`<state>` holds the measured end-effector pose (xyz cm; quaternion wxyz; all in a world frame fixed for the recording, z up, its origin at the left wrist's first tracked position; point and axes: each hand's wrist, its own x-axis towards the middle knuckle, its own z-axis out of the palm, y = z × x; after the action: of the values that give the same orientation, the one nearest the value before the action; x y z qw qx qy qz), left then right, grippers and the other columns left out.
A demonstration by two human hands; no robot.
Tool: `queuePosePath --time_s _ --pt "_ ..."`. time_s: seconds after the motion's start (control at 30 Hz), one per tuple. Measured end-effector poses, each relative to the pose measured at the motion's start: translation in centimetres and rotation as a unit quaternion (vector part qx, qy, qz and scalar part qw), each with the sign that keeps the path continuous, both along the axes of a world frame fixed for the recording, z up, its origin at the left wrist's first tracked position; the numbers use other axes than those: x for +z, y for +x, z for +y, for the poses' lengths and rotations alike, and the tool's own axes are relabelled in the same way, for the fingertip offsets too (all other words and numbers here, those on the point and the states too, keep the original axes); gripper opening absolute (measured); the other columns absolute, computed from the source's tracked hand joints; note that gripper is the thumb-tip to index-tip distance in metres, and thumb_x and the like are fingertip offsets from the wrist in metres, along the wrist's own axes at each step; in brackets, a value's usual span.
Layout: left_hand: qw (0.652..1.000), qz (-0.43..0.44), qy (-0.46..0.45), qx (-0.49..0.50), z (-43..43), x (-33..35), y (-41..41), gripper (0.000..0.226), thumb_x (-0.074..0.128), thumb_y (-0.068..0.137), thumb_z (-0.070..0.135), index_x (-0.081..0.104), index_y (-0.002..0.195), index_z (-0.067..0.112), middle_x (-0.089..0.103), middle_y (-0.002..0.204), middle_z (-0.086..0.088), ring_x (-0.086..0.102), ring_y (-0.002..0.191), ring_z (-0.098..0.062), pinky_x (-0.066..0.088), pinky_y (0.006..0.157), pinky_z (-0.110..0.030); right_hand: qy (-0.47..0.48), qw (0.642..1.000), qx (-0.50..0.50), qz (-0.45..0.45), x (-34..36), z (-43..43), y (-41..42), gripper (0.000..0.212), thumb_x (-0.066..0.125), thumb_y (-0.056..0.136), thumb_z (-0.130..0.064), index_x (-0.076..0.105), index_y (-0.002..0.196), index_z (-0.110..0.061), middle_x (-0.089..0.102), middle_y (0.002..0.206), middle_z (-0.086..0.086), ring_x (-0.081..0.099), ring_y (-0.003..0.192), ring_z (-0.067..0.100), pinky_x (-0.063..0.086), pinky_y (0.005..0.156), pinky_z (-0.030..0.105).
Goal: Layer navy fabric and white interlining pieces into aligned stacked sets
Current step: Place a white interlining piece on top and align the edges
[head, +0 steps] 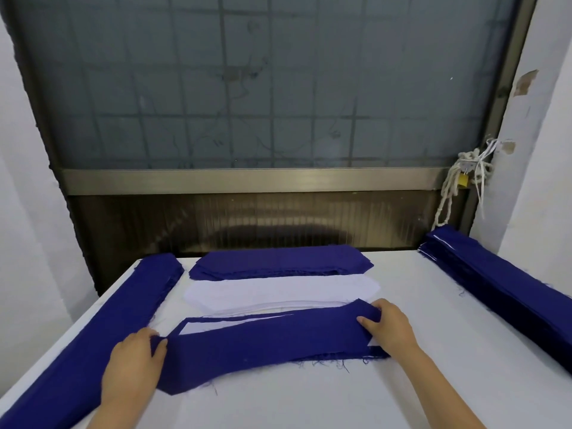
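A long navy fabric piece (263,342) lies skewed across the near middle of the white table (387,394). White interlining (216,326) peeks out under it at its far left edge and right end. My left hand (136,363) pinches the navy piece's left end. My right hand (391,325) grips its right end, fingers curled over the cloth. Behind it lies a stack of white interlining pieces (278,294), and further back a stack of navy pieces (278,261).
A long pile of navy strips (93,329) runs along the table's left edge. Another navy pile (501,283) lies along the right side. A window frame (247,181) and a knotted white cord (455,184) stand behind the table.
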<state>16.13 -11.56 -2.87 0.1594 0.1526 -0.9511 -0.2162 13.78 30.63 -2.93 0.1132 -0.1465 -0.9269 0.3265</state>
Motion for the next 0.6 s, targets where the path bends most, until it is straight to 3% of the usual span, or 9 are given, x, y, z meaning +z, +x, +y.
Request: queuePosePath --time_s 0.13,0.3,0.43,0.53,0.6 --pt "0.996 -0.006 -0.086 0.002 0.7 -0.2 0.0 0.037 0.050 0.095 0.045 0.058 0.104 0.010 0.055 0.097 -0.005 0.049 0.091 -0.020 0.049 0.079 -0.032 0.039 0.995 0.005 -0.090 0.8 0.1 -0.9 0.038 0.069 0.083 -0.045 0.054 0.101 -0.016 0.061 0.095 -0.002 0.059 0.089 0.018 0.046 0.071 0.025" --pt "0.989 -0.023 -0.148 0.001 0.7 -0.3 0.1 0.044 0.039 0.095 0.056 0.059 0.097 0.016 0.050 0.095 0.000 0.048 0.089 -0.016 0.048 0.077 -0.027 0.023 0.997 0.021 -0.076 0.9 0.3 -1.5 0.036 0.067 0.086 -0.041 0.046 0.067 -0.018 0.053 0.066 -0.004 0.048 0.060 0.010 0.035 0.052 0.021" --pt "0.982 -0.045 -0.185 0.015 0.6 0.2 0.2 0.045 0.031 0.094 0.063 0.056 0.086 0.026 0.054 0.083 0.010 0.053 0.084 -0.010 0.041 0.076 -0.029 -0.021 0.998 0.031 -0.043 0.8 0.5 -1.3 0.027 0.066 0.088 -0.035 0.058 0.083 -0.009 0.063 0.079 0.003 0.057 0.072 0.016 0.044 0.062 0.025" --pt "0.985 -0.051 -0.166 -0.003 0.5 0.5 0.2 0.043 0.030 0.094 0.062 0.051 0.088 0.025 0.059 0.074 0.010 0.058 0.076 -0.010 0.039 0.074 -0.029 -0.048 0.997 0.039 -0.036 0.9 0.7 -1.0 0.023 0.065 0.089 -0.032 0.061 0.090 -0.010 0.065 0.086 0.003 0.060 0.080 0.019 0.045 0.067 0.027" --pt "0.994 -0.025 -0.105 -0.026 0.3 0.4 0.0 0.042 0.038 0.094 0.058 0.051 0.090 0.019 0.063 0.078 0.007 0.060 0.075 -0.015 0.043 0.071 -0.031 -0.053 0.998 0.035 -0.023 1.0 0.7 -0.9 0.019 0.064 0.090 -0.030 0.060 0.089 -0.011 0.064 0.085 0.003 0.058 0.077 0.018 0.043 0.065 0.027"
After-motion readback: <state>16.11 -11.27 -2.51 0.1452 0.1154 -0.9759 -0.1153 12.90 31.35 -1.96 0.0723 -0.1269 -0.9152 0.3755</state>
